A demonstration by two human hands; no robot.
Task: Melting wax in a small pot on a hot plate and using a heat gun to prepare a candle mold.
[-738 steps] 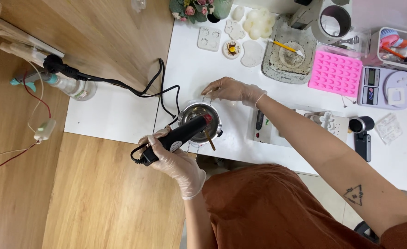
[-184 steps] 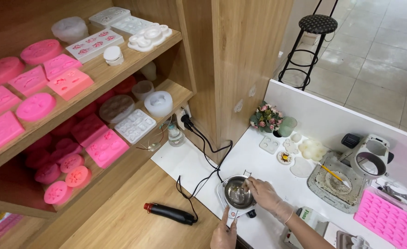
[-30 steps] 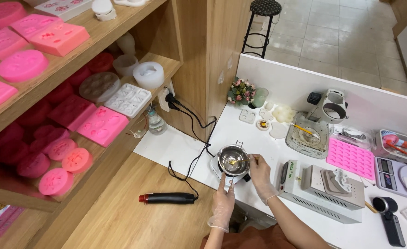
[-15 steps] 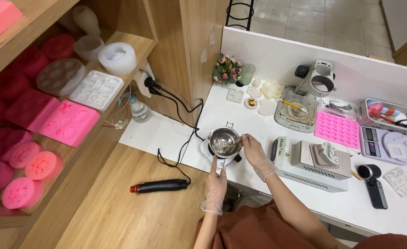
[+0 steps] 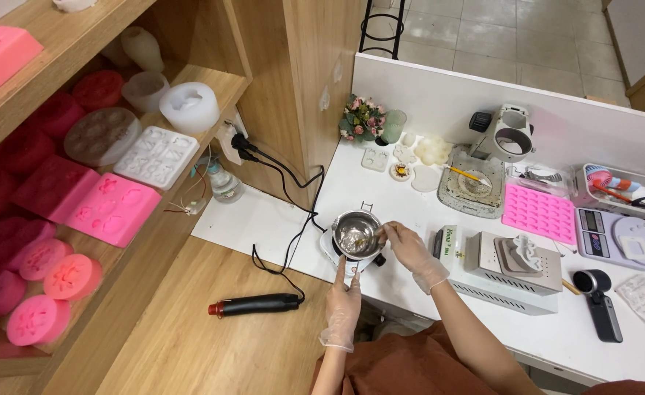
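Observation:
A small steel pot sits on a white heating base near the front edge of the white table. My gloved right hand holds a thin wooden stick whose tip dips into the pot. Just in front of the pot, my gloved left hand has its fingertips on the front of the base. A black heat gun with a red tip lies on the wooden surface to the left, apart from both hands.
A metal box machine stands right of the pot, with a pink silicone mould, a scale and a grey tray behind. Black cables run to a wall socket. Pink and white moulds fill the wooden shelves at left.
The view has shifted slightly downward and right. My right hand keeps the stick in the pot, moved a little; my left hand stays at the base.

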